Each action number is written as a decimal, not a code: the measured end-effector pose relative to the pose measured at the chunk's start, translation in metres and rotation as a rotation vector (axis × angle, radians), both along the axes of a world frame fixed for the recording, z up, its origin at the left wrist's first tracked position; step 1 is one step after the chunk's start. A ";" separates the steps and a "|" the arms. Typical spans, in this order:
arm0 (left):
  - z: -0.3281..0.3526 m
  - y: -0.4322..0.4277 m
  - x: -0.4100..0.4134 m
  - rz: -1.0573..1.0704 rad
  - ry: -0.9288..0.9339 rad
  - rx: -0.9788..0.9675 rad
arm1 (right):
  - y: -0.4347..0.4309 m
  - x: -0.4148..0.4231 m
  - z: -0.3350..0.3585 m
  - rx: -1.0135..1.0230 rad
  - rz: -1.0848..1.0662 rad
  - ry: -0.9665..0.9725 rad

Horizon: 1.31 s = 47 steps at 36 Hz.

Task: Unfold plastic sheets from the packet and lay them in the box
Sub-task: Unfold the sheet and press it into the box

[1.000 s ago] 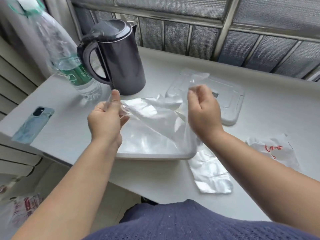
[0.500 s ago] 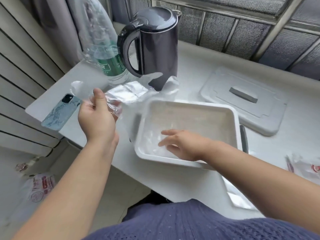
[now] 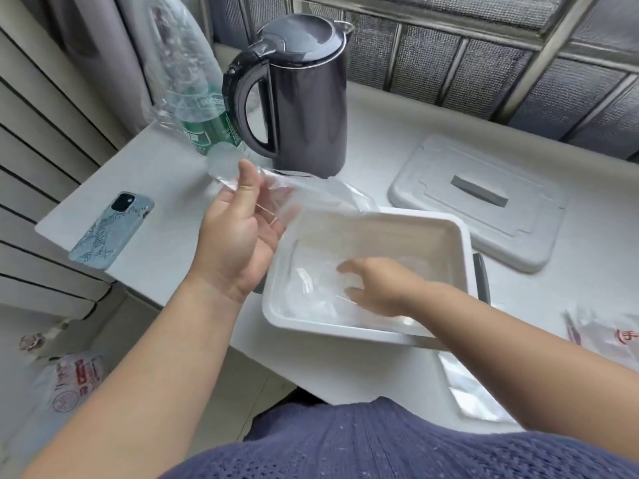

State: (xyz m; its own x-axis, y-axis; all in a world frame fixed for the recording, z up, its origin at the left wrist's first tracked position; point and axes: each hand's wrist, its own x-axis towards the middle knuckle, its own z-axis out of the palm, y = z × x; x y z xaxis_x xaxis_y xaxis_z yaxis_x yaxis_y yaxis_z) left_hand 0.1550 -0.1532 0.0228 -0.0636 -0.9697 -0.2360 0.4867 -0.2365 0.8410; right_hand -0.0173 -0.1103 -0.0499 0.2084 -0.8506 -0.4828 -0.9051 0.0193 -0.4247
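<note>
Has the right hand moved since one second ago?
Yes. The right hand went down from above the box into it, onto the plastic sheet inside.

I see a white rectangular box (image 3: 462, 243) standing open, crumpled clear film (image 3: 311, 288) lining its floor. One clear plastic sheet (image 3: 311, 191) drapes over its far-left corner, its left end raised. A red-printed packet (image 3: 619, 335) lies well apart to the right

Bright, even daylight; soft shadows; slight motion blur; wide-angle bending at edges.
</note>
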 end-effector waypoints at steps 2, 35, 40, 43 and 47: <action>0.001 0.001 -0.001 -0.064 0.050 0.017 | -0.005 -0.003 0.013 -0.181 -0.171 -0.092; 0.002 0.047 -0.001 -0.178 -0.708 0.037 | -0.011 -0.039 0.066 -0.172 -0.656 -0.586; 0.015 0.049 0.012 -0.586 -1.773 -0.127 | -0.020 -0.040 0.061 -0.187 -0.128 0.163; 0.011 0.046 0.005 -0.348 -1.698 -0.485 | -0.016 -0.030 0.044 -0.235 -0.074 0.227; -0.013 0.038 -0.018 -0.710 -1.472 -0.791 | -0.005 -0.024 0.032 -0.379 -0.117 0.292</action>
State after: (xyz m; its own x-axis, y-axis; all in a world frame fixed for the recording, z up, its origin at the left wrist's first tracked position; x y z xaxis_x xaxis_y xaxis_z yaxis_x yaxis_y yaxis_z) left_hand 0.1372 -0.1154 0.0100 -0.6574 -0.7532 -0.0235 -0.6803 0.5798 0.4483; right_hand -0.0416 -0.1153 -0.0181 0.0030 -0.9873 -0.1589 -0.9885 0.0211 -0.1500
